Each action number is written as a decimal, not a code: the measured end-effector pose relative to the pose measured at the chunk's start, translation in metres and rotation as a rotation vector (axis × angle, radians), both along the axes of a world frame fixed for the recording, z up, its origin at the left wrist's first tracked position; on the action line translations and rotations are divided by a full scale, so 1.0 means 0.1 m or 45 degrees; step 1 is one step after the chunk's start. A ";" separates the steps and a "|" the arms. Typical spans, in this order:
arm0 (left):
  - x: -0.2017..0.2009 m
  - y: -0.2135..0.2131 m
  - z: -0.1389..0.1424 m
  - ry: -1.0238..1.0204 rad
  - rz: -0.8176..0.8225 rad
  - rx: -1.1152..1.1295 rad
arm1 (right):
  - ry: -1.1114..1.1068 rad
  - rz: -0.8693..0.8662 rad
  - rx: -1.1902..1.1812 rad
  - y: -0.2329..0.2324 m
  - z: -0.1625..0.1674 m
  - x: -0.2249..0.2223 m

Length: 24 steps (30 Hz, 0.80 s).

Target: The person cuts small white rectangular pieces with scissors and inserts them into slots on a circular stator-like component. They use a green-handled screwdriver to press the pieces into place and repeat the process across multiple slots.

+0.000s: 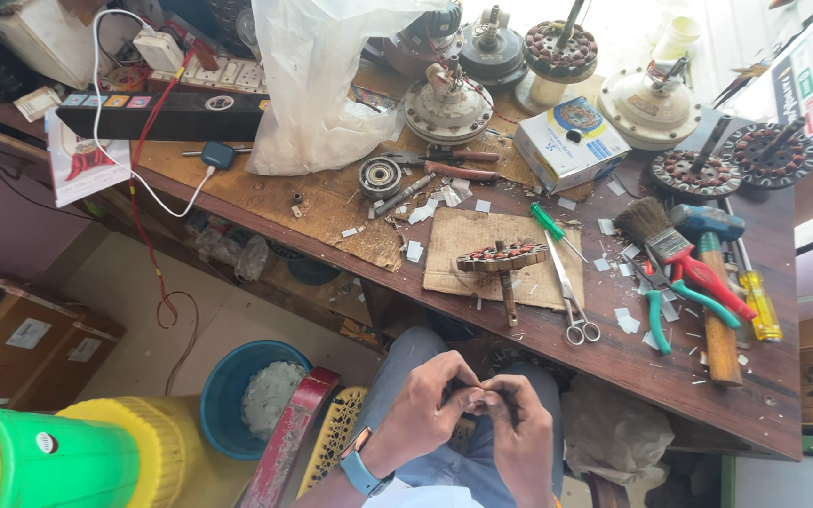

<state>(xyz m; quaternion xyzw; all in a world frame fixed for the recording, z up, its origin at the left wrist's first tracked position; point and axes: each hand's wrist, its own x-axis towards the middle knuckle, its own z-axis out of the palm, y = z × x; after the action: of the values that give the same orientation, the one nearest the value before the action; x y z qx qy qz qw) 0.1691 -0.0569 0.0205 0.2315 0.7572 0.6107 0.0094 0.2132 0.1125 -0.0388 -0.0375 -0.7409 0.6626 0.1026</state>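
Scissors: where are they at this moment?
In the head view, the scissors lie on the workbench, right of centre, along the cardboard sheet's right edge, below the green screwdriver.

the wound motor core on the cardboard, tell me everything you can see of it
The wound motor core is a flat round disc ringed with reddish-brown copper coils. It lies on a brown cardboard sheet on the wooden bench, its dark shaft pointing toward the person. Scissors lie just right of it. Neither hand touches it.
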 end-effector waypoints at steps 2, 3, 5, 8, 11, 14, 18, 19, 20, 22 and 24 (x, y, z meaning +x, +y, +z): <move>-0.02 -0.03 0.06 -0.007 -0.035 0.033 | 0.020 -0.002 -0.045 0.01 0.04 0.00; -0.03 -0.04 0.08 -0.009 -0.052 0.054 | 0.032 -0.003 -0.063 0.02 0.05 0.00; -0.06 -0.07 0.13 -0.046 -0.089 0.076 | 0.044 0.013 -0.066 0.03 0.06 0.02; -0.09 -0.10 0.15 -0.097 -0.134 0.063 | 0.040 0.027 -0.057 0.05 0.04 0.03; -0.09 -0.09 0.14 -0.054 -0.140 0.034 | -0.026 0.047 -0.070 0.09 -0.01 0.03; -0.09 -0.10 0.14 0.058 -0.201 0.005 | -0.155 0.165 -0.378 0.15 -0.05 0.01; -0.09 -0.18 0.17 0.258 -0.430 0.029 | -0.381 0.426 -1.066 0.28 -0.04 -0.02; -0.08 -0.19 0.18 0.253 -0.439 0.023 | -0.424 0.479 -1.109 0.29 -0.04 0.02; -0.07 -0.20 0.19 0.250 -0.457 0.023 | -0.463 0.522 -1.149 0.31 -0.03 0.04; -0.07 -0.20 0.22 0.255 -0.470 0.003 | -0.537 0.546 -1.214 0.34 0.00 0.08; -0.06 -0.21 0.25 0.276 -0.459 -0.044 | -0.604 0.515 -1.271 0.29 0.02 0.11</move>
<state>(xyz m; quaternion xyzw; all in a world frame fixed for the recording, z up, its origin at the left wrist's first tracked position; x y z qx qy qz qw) 0.1633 -0.0781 0.0455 0.4273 0.7105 0.5576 0.0409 0.2244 0.1419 -0.0369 -0.0863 -0.3345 0.9112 -0.2243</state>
